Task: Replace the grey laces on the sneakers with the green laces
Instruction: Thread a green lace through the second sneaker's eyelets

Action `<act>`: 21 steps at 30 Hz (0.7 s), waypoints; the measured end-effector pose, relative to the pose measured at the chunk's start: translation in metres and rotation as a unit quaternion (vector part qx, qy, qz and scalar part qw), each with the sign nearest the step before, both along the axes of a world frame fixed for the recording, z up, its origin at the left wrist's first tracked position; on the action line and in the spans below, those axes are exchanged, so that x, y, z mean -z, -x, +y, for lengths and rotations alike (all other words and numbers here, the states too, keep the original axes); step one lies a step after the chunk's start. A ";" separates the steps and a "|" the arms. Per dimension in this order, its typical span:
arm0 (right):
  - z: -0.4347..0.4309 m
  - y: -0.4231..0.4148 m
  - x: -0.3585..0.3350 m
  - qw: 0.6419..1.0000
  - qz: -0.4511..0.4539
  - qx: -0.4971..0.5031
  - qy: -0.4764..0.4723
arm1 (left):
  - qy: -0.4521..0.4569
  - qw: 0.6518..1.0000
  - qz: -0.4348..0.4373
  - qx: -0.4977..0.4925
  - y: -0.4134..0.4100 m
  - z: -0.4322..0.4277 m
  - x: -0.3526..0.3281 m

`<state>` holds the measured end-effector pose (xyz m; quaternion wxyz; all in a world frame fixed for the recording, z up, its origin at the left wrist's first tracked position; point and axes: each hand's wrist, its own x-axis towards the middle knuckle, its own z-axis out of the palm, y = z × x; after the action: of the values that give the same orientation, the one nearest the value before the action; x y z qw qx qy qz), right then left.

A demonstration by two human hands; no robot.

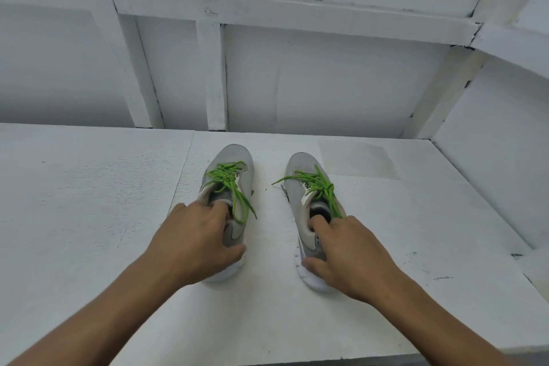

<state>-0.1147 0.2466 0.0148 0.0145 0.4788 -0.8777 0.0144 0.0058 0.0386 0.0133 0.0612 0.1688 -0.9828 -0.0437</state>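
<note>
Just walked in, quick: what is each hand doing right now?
Left hand: grips the heel of the left sneaker.
Right hand: grips the heel of the right sneaker.

a white painted tabletop (89, 187) with a rough, speckled finish, a thin seam (186, 166) running front to back through it. a faint greyish rectangular patch (356, 159) lies toward its far right. behind stands a white wall (341, 83) crossed by a horizontal rail (297, 12) and upright battens (215, 77). small dark flecks (516, 255) mark the right edge.
</note>
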 end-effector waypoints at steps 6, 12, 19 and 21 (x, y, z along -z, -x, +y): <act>-0.009 -0.002 0.010 0.993 0.115 -0.010 0.035 | 0.011 0.998 -0.062 -0.005 0.005 -0.005 0.016; -0.042 -0.009 0.016 0.988 0.097 -0.040 0.110 | -0.006 0.999 -0.042 -0.023 0.005 -0.003 0.017; -0.072 -0.020 0.025 0.990 0.074 -0.045 0.114 | -0.037 0.999 0.008 -0.001 0.006 -0.004 0.025; -0.073 -0.022 0.025 0.989 0.062 -0.041 0.128 | -0.050 0.999 0.021 0.009 0.007 -0.004 0.027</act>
<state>-0.0927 0.1734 -0.0102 0.1298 0.5086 -0.8455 0.0975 -0.0015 0.0344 -0.0133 0.0728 0.1620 -0.9794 -0.0964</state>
